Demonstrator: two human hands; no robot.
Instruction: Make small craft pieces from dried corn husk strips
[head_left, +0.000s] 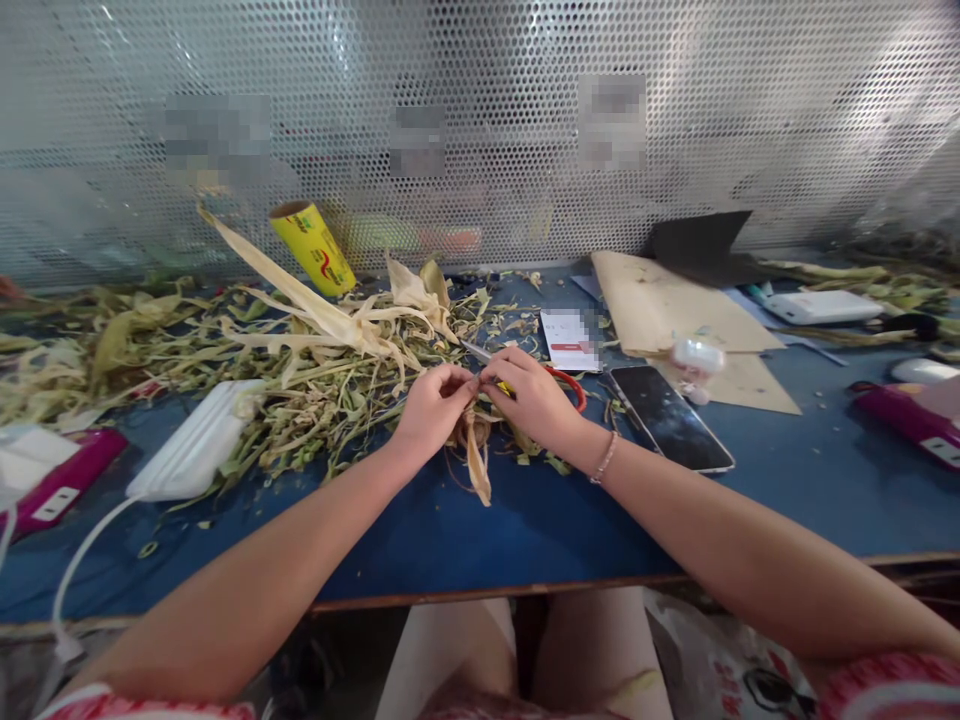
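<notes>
My left hand pinches the top of a small bundle of dried corn husk that hangs down over the blue table. My right hand is closed round scissors with red handles; the metal blade points up and left, close to my left fingertips. Both hands meet at the table's middle. A large pile of dried husks and green scraps lies just behind and left of my hands.
A black phone lies right of my right hand, with a small white device on cardboard behind it. A yellow roll leans at the perforated back wall. A white power bank and magenta boxes sit at left.
</notes>
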